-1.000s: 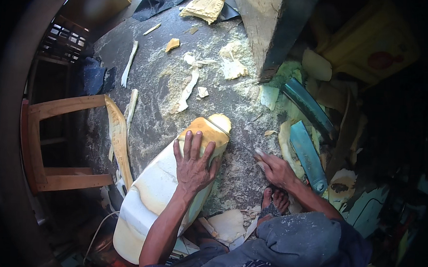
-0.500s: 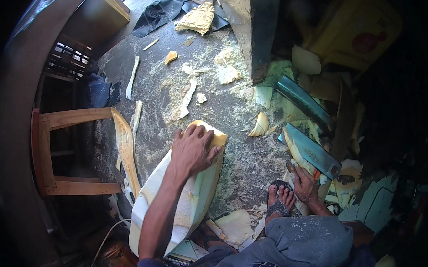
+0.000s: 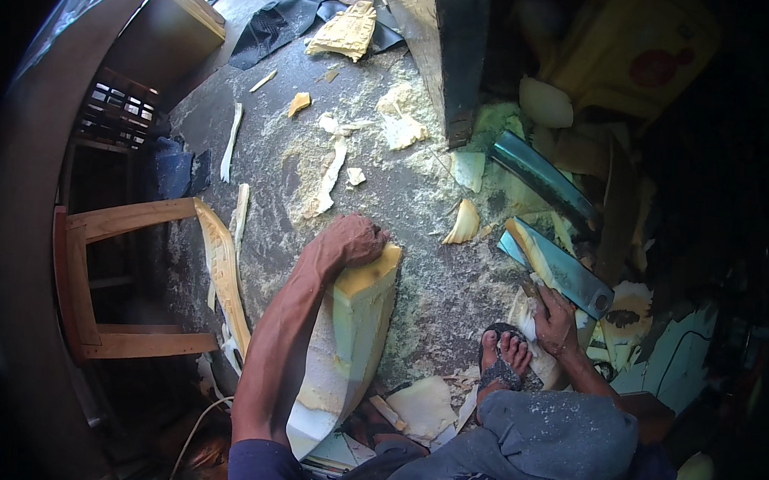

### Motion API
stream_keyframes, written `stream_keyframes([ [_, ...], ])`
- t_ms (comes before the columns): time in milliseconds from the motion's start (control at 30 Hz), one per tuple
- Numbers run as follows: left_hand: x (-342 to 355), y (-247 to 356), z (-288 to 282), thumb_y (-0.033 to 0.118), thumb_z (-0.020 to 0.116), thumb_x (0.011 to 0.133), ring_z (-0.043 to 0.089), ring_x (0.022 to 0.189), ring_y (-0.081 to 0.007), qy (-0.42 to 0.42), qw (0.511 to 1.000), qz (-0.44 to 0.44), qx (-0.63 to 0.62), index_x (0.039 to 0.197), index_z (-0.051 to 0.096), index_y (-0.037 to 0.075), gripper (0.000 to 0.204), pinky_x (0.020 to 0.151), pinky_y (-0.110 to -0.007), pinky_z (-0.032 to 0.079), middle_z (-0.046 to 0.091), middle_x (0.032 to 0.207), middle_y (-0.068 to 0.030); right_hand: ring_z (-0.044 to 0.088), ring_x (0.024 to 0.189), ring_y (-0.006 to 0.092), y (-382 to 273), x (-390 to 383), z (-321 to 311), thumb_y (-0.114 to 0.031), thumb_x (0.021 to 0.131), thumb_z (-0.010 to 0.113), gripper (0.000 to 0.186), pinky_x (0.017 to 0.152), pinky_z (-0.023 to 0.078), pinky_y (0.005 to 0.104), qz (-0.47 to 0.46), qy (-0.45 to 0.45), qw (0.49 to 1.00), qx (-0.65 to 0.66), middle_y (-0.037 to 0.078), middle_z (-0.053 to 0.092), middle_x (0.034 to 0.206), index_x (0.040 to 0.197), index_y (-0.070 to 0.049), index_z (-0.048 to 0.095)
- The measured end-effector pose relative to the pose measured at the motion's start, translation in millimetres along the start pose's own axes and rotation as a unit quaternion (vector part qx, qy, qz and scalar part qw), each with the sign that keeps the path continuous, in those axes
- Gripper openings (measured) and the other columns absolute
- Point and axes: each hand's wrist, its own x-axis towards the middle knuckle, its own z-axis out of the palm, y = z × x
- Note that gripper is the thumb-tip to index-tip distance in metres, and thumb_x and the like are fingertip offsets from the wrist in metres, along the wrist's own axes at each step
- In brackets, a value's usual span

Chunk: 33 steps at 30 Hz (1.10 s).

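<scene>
A long shaped foam block (image 3: 341, 345), white and pale green with a yellow-orange end, stands tilted in front of me at centre left. My left hand (image 3: 357, 239) is closed over its far end, with the fingers curled out of sight beyond the edge. On the right, beside my sandalled foot (image 3: 506, 352), my right hand (image 3: 557, 323) is closed, its fingertips around something dark and small that I cannot make out. Just beyond it lies a flat teal piece (image 3: 576, 283) with a round hole near one end. A yellowish foam strip (image 3: 532, 251) rests along it.
Foam scraps (image 3: 327, 177) and crumbs litter the dark floor. A wooden frame (image 3: 144, 345) stands at the left. A second teal piece (image 3: 546, 178) and a dark post (image 3: 456, 63) are farther off, near a yellow container (image 3: 637, 58). A cable (image 3: 194, 429) curves at lower left.
My left hand has turned from lying spread on the block to curling over its far end, and the block has tilted and shifted. My right hand and the teal piece beside it moved slightly.
</scene>
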Motion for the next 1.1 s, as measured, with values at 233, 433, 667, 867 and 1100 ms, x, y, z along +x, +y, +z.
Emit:
stream_keyframes([
  [233,-59.5,-28.5,-1.8,0.039,0.053,0.108,0.051,0.14,-0.0383,0.219,0.952,0.033,-0.211,0.146,0.061,0.013,0.047,0.119,-0.048,0.039,0.059,0.148,-0.0199,0.071,0.087,0.0389,-34.8,6.3,22.7,-0.006,0.096,0.063,0.045,0.075,0.059,0.0443,-0.085,-0.016,0.993,0.075,0.022,0.066,0.104,0.139,0.003,0.063],
  [433,-138.1,-0.7,90.7,0.044,0.079,0.088,0.027,0.152,-0.0419,0.454,0.885,0.107,0.012,0.14,0.064,0.024,0.058,0.119,-0.066,0.022,0.037,0.16,-0.0162,0.064,0.065,0.0258,-64.9,7.0,51.2,-0.01,0.096,0.069,0.05,0.055,0.054,0.0393,-0.214,-0.033,0.973,0.085,0.013,0.059,0.089,0.144,-0.001,0.06],
  [667,-74.7,-23.1,101.3,0.04,0.079,0.088,0.025,0.152,-0.0423,0.454,0.891,-0.004,-0.001,0.133,0.067,0.025,0.049,0.114,-0.07,0.022,0.04,0.153,-0.0158,0.06,0.065,0.0263,-67.7,5.7,66.6,-0.008,0.097,0.067,0.048,0.056,0.053,0.041,-0.187,-0.023,0.98,0.065,0.012,0.054,0.084,0.143,0.001,0.061],
  [867,-69.9,-18.4,101.6,0.035,0.081,0.084,0.024,0.152,-0.0404,0.432,0.902,-0.026,0.0,0.131,0.068,0.025,0.05,0.116,-0.067,0.021,0.04,0.153,-0.0141,0.06,0.066,0.0266,-55.6,8.6,58.1,-0.01,0.096,0.069,0.05,0.056,0.053,0.0404,-0.212,-0.034,0.972,0.094,0.011,0.056,0.084,0.145,-0.002,0.061],
  [1100,-66.7,-17.0,98.9,0.034,0.082,0.083,0.025,0.152,-0.0392,0.434,0.9,-0.035,-0.003,0.13,0.069,0.024,0.05,0.117,-0.063,0.022,0.041,0.152,-0.0131,0.059,0.063,0.0257,-52.0,26.4,59.3,-0.013,0.099,0.066,0.051,0.055,0.053,0.0405,-0.179,-0.081,0.978,0.069,0.011,0.057,0.084,0.149,-0.004,0.058],
])
